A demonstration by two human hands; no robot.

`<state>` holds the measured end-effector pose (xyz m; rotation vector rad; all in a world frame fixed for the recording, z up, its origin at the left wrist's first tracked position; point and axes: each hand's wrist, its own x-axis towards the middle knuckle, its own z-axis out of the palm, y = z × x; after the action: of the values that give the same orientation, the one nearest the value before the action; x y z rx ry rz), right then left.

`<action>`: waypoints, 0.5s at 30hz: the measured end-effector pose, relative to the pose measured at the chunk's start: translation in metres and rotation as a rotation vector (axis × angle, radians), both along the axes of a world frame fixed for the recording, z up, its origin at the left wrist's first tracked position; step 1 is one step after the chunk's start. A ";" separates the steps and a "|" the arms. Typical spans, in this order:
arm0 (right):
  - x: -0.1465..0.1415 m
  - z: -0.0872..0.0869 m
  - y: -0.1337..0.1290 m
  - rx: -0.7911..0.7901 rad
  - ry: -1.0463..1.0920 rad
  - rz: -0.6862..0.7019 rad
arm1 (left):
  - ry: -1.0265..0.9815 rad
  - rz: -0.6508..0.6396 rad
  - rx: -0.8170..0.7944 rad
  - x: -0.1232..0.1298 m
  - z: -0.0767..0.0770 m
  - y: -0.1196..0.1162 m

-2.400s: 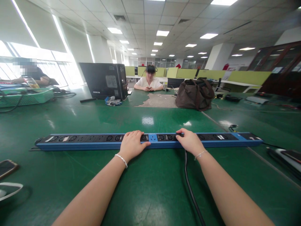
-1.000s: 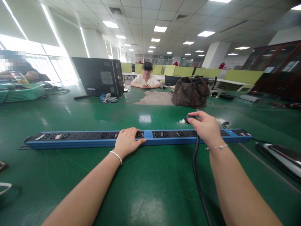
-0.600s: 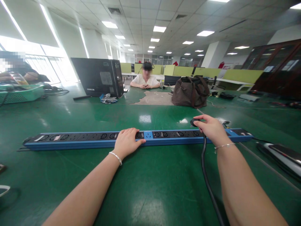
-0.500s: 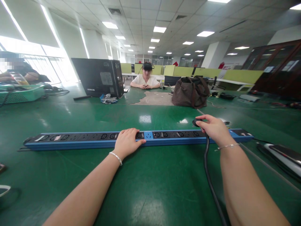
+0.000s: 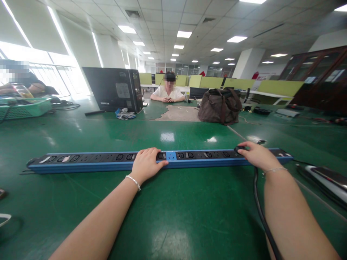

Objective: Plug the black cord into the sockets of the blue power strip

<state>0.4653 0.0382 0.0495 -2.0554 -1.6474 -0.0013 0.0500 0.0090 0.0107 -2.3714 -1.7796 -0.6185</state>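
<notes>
A long blue and black power strip (image 5: 89, 166) lies across the green table, with rows of sockets facing up and one blue socket (image 5: 171, 155) near its middle. My left hand (image 5: 147, 163) grips the strip just left of that socket, fingers over the top and thumb along the near edge. Pinched in my right hand (image 5: 256, 156) is a black plug (image 5: 239, 148) over the strip's right part. Whether the plug touches a socket is hidden by my fingers. Its thick black cable (image 5: 258, 202) hangs from the hand towards me.
A black computer case (image 5: 108, 90), gloves (image 5: 125, 114) and a brown bag (image 5: 219, 106) stand further back. At left is a green basket (image 5: 27, 108); at right, a black and silver device (image 5: 325, 180). One person (image 5: 168, 92) sits opposite, another (image 5: 24, 81) at far left.
My right hand has moved right and slightly down with the plug, closer to the strip, and the cable has swung along. My left hand stays in place on the strip.
</notes>
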 end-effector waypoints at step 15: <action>0.005 -0.010 0.000 -0.073 0.058 -0.024 | 0.001 0.003 -0.003 0.000 0.000 0.000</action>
<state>0.4708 0.0386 0.0395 -2.1091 -1.6098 0.1107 0.0504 0.0088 0.0110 -2.3702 -1.7843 -0.6145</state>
